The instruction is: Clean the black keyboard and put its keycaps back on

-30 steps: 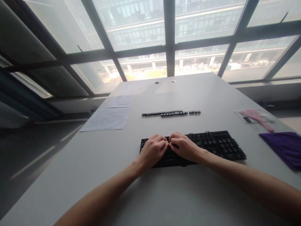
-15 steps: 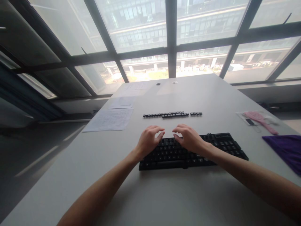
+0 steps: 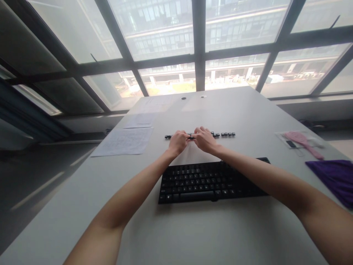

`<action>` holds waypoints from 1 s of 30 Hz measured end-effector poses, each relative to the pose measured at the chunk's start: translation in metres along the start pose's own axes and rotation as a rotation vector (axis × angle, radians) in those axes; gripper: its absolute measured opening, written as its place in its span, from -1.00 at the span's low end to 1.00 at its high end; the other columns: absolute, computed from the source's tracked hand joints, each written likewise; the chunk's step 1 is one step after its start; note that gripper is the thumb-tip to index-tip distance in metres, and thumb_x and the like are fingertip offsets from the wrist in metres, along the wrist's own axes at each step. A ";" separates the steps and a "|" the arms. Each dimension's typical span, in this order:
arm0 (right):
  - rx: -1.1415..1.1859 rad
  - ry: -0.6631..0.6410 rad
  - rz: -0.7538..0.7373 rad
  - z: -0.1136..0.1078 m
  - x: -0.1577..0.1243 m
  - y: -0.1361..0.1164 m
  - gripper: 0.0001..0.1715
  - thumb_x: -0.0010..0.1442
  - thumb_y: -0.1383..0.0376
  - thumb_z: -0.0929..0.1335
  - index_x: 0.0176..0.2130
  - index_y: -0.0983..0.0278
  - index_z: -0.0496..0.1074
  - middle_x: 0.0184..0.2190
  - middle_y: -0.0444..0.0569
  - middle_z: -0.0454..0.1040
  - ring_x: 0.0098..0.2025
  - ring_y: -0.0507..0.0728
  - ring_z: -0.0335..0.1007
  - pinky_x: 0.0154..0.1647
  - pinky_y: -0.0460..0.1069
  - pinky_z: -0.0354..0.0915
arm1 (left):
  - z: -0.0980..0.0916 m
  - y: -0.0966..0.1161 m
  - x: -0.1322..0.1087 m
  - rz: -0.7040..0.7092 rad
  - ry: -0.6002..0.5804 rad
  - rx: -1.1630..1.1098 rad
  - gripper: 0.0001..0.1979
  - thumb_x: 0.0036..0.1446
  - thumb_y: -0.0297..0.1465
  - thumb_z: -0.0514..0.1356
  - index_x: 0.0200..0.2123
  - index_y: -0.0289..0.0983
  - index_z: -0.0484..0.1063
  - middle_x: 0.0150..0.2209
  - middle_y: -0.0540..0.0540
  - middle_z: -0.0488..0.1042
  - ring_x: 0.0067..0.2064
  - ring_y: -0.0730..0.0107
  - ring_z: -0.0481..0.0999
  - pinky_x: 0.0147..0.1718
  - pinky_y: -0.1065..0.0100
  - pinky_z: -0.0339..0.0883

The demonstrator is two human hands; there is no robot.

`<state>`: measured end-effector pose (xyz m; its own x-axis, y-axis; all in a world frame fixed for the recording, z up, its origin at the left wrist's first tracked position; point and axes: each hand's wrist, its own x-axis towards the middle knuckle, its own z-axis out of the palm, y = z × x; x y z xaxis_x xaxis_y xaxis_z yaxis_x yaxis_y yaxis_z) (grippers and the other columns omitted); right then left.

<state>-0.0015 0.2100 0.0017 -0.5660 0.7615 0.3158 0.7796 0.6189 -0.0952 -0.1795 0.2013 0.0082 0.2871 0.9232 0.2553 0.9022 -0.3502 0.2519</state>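
Beyond the keyboard, a row of loose black keycaps (image 3: 228,134) lies across the white desk. Both my hands are at the middle of this row, close together. My left hand (image 3: 178,142) is closed, its fingertips pinching at a keycap (image 3: 191,136) in the gap between the hands. Just beside it my right hand (image 3: 205,140) has its fingers curled and closed on the keycaps too. The fingers hide part of the row. Under my forearms sits a black keyboard (image 3: 193,182), its upper right covered by the right arm.
Sheets of paper (image 3: 121,141) lie at the desk's left. To the right are a pink hairbrush-like thing (image 3: 302,142) on a clear bag, a small dark object with a loop (image 3: 291,144) and a purple cloth (image 3: 332,176). A large window (image 3: 165,29) stands behind the desk.
Both hands have moved forward from above the keyboard's back edge to the keycap row. Their fingers, apart before, have closed at the keycaps.
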 end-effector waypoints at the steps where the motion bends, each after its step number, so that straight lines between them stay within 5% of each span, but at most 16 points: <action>1: -0.009 0.006 -0.010 0.002 0.002 0.000 -0.72 0.37 0.34 0.29 -0.08 0.29 0.59 0.00 0.20 0.43 0.07 0.31 0.19 -0.01 0.13 0.13 | 0.001 0.000 0.001 0.000 -0.002 -0.004 -0.82 0.23 -0.44 0.26 -0.19 -0.15 0.68 -0.17 -0.16 0.58 -0.03 0.11 0.49 0.01 0.19 0.39; 13: 0.075 -0.053 -0.120 0.005 0.013 0.002 -0.76 0.34 0.43 0.31 -0.24 0.33 0.60 -0.17 0.13 0.57 0.01 0.26 0.21 0.01 0.12 0.02 | 0.001 -0.004 0.000 -0.024 -0.032 -0.157 -0.82 0.15 -0.48 0.26 -0.27 -0.21 0.69 -0.22 -0.14 0.67 -0.18 0.19 0.61 -0.07 0.26 0.43; 19: 0.118 -0.011 -0.057 -0.006 0.010 -0.002 -0.77 0.31 0.44 0.32 -0.31 0.34 0.58 -0.24 0.13 0.58 -0.06 0.23 0.31 -0.03 0.09 0.07 | -0.016 0.003 -0.013 -0.057 -0.033 -0.240 -0.86 0.07 -0.49 0.30 -0.34 -0.23 0.69 -0.37 -0.09 0.66 -0.32 0.27 0.60 -0.18 0.31 0.43; 25: 0.487 0.163 0.035 -0.039 -0.050 -0.007 -0.93 0.19 0.42 0.43 -0.34 0.28 0.55 -0.35 -0.03 0.57 -0.27 0.12 0.42 -0.17 0.00 0.24 | -0.042 0.042 -0.058 -0.035 -0.073 -0.435 -0.87 0.09 -0.32 0.35 -0.32 -0.21 0.70 -0.47 -0.03 0.62 -0.42 0.39 0.50 -0.31 0.37 0.35; 30: 0.717 0.103 0.124 -0.052 -0.112 -0.017 -0.95 0.15 0.40 0.44 -0.34 0.26 0.56 -0.40 -0.08 0.55 -0.31 0.10 0.45 -0.24 -0.02 0.30 | -0.043 0.069 -0.092 -0.006 -0.200 -0.638 -0.88 0.10 -0.38 0.32 -0.32 -0.20 0.69 -0.37 -0.03 0.66 -0.32 0.36 0.54 -0.28 0.39 0.34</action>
<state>0.0626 0.1045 0.0174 -0.4291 0.8343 0.3462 0.4494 0.5297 -0.7193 -0.1577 0.0849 0.0425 0.3926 0.9153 0.0898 0.5541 -0.3133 0.7712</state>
